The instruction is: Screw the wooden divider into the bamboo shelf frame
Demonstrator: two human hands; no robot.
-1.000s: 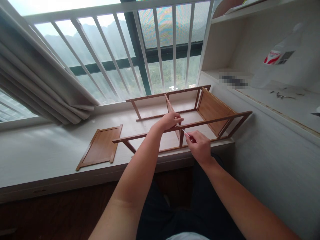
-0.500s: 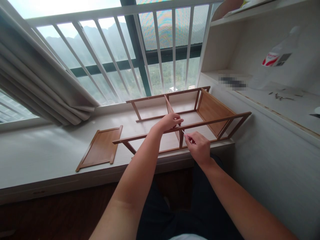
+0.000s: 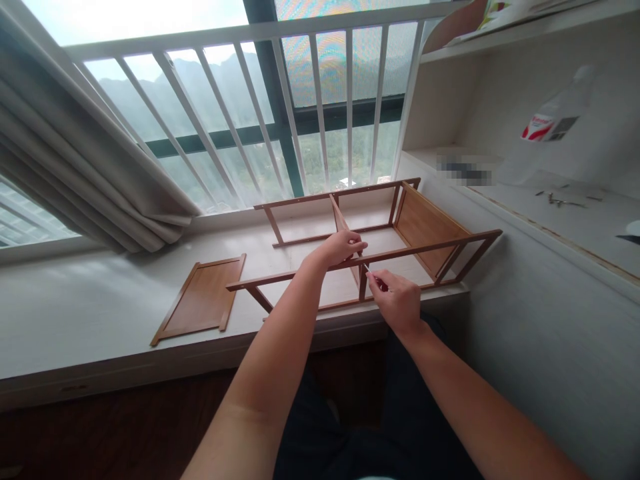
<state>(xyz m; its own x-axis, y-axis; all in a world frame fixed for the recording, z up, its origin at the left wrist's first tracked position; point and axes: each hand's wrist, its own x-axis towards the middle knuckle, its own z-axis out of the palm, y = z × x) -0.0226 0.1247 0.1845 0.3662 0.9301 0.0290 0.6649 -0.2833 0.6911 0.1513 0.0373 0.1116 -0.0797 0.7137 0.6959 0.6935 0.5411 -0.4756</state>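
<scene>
A brown wooden rack frame [image 3: 425,247] lies on its side on a white ledge [image 3: 90,293]. At its right end a wooden panel [image 3: 433,220] is fitted between the sides, and a middle shelf piece [image 3: 339,215] crosses the frame. My left hand [image 3: 343,248] reaches over the front rail, fingers closed around the edge of the middle piece. Below that rail, my right hand [image 3: 397,293] pinches a thin, light tool [image 3: 367,268], perhaps a hex key, its tip at the front upright. The tool's end is too small to make out.
A loose wooden panel [image 3: 203,297] lies flat on the ledge at left. Several small metal parts [image 3: 560,200] and a clear plastic bottle [image 3: 565,110] are on the right-hand shelf. A grey curtain [image 3: 100,147] hangs at left, and a white railing [image 3: 215,120] stands before the window.
The view has shifted slightly. Both hands keep nearly the same places, and the right hand's fingers have turned a little around the thin tool. The rack frame stays put.
</scene>
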